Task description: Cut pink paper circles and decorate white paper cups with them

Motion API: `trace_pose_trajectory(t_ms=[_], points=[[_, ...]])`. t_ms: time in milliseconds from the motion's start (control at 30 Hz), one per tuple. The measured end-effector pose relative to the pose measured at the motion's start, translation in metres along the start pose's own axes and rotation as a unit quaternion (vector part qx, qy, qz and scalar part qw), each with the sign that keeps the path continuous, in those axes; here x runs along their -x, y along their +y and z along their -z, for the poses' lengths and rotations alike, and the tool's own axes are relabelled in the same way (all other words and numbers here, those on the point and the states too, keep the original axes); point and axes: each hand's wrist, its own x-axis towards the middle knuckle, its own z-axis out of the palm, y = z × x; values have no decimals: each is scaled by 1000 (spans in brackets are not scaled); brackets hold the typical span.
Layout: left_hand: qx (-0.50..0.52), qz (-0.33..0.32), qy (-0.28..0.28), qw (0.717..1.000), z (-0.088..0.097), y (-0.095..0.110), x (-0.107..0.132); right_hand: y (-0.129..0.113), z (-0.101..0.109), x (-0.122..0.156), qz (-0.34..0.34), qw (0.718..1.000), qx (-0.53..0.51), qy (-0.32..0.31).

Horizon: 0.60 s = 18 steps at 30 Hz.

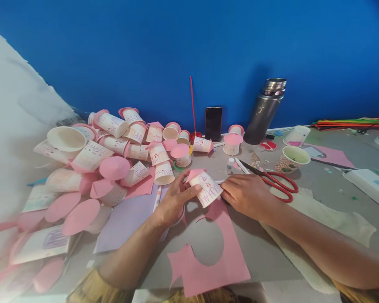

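Observation:
My left hand [173, 198] is closed around a small white paper cup [206, 188] with purple scribbles and a pink paper cap, holding it on its side just above the table. My right hand [244, 194] rests at the cup's open rim, fingers curled against it. Whether it holds anything of its own is hidden. Under the cup lies a pink paper sheet [214, 261] with a round hole cut out of it.
A heap of decorated cups with pink caps [113, 147] fills the left. Red-handled scissors [276, 181] lie right of my hand. A glue bottle [230, 165], a phone [213, 123], a steel flask [265, 110], a patterned cup [293, 159] and a power strip [369, 185] stand behind.

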Motion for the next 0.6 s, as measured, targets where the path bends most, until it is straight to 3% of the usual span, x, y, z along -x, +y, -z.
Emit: trace_pose_trajectory(t_ms=[233,400,600], points=[[-24,-25,43,998,15,-3,-2,-3,8,-1,-116,990,-76,23],[-15,-39,44,998,7,-2,-2,-9,8,-1,-130,988,-71,42],[-135,-70,13,988,-3,5,4,-9,6,-1,-142,986,-70,48]])
